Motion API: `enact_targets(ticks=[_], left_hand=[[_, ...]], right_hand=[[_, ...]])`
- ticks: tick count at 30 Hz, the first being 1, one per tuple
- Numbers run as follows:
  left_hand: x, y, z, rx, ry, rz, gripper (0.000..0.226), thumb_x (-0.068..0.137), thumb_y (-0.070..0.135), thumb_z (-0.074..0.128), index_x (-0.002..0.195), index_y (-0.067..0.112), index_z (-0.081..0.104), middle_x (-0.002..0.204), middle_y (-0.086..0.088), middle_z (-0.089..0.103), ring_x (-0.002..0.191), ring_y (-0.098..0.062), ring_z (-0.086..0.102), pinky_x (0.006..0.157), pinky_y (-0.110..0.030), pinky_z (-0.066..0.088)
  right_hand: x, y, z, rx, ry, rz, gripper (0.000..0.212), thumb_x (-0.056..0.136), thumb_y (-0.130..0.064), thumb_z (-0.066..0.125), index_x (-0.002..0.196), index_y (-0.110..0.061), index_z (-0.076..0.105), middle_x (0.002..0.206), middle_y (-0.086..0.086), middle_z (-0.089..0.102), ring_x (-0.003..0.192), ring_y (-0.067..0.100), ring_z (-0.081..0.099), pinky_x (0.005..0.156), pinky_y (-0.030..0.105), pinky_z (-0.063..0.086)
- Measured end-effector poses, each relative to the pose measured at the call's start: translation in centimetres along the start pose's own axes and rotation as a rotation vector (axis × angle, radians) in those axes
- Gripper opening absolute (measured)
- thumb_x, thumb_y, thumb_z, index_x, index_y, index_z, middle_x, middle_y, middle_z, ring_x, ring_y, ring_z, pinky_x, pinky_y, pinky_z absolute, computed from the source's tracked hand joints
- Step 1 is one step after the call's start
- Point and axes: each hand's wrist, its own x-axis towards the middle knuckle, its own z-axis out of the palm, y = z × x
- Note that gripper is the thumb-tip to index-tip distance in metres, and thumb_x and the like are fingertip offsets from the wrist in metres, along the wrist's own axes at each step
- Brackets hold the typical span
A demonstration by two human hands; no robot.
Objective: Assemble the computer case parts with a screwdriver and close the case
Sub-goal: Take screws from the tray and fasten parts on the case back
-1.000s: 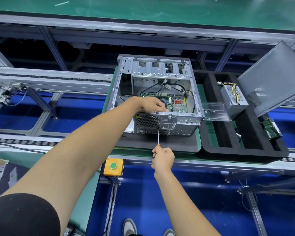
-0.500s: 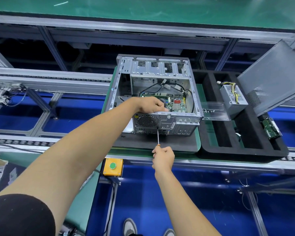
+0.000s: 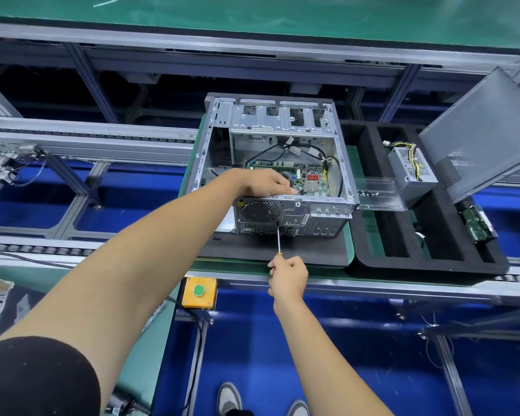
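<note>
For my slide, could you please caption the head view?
Left hand steadies the open computer case while the right hand drives a screwdriver into its rear panel.

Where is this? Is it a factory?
Probably yes, a computer assembly line: an open computer case sits on a roller conveyor, spare parts wait in a foam tray, and there's a green button box.
</note>
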Motion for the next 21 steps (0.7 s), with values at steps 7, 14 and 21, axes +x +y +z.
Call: enact_targets(ticks=[7,14,21], left_hand=[[-0.2,0.1,-0.1,-0.018,-0.015,-0.023,0.048,0.102,0.044,0.056,0.069,0.019,0.031,0.072,0.001,0.027,0.066,-0.017,0.029,0.068,-0.031,0.028],[-0.2,0.2,0.2,-0.028,-0.003,-0.063,0.036,0.103,0.042,0.054,0.088,0.014,0.037,0.082,-0.001,0.033,0.077,-0.020,0.030,0.069,-0.033,0.028],[-0.3,0.5,0.4,-0.017,0.013,-0.091,0.026,0.104,0.032,0.051,0.095,0.014,0.036,0.084,0.001,0.034,0.073,-0.016,0.029,0.065,-0.031,0.027]], right_hand=[[-0.1,-0.4,-0.4,0.035,0.002,0.035,0.016,0.092,-0.011,0.059,0.076,-0.008,0.058,0.055,-0.002,0.063,0.043,0.015,0.043,0.041,0.025,0.031],[0.1,-0.7,-0.5,0.027,-0.023,0.071,0.011,0.091,-0.010,0.058,0.080,-0.007,0.059,0.060,0.002,0.054,0.038,0.013,0.032,0.037,0.023,0.026],[0.3,-0.6,-1.1,-0.041,-0.016,0.030,0.013,0.089,-0.014,0.060,0.081,-0.005,0.060,0.057,0.005,0.069,0.036,0.015,0.049,0.044,0.027,0.037]])
